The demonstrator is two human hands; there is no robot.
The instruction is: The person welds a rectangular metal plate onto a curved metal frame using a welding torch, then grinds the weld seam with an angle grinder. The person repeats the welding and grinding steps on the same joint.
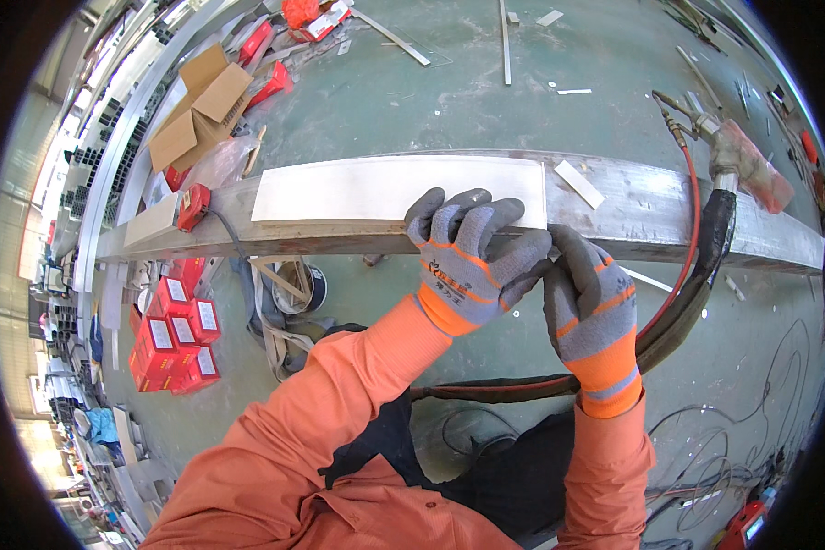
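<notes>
A long white flat strip (357, 191) lies on top of a silvery metal beam (632, 197) that runs across in front of me. My left hand (472, 252), in a grey and orange glove, has its fingers bent over the strip's near edge close to the right end. Beside it my right hand (591, 298), gloved alike, is closed at the strip's near right corner, its fingertips almost touching the left thumb. What the right fingers pinch is hidden. A small white offcut (579, 185) rests on the beam just right of the strip.
A red tape measure (193, 207) sits at the beam's left. A welding torch (726, 156) with a red hose (695, 211) and thick dark cable lies over its right part. Red boxes (176, 335) are stacked on the floor at left, below an open cardboard box (202, 115).
</notes>
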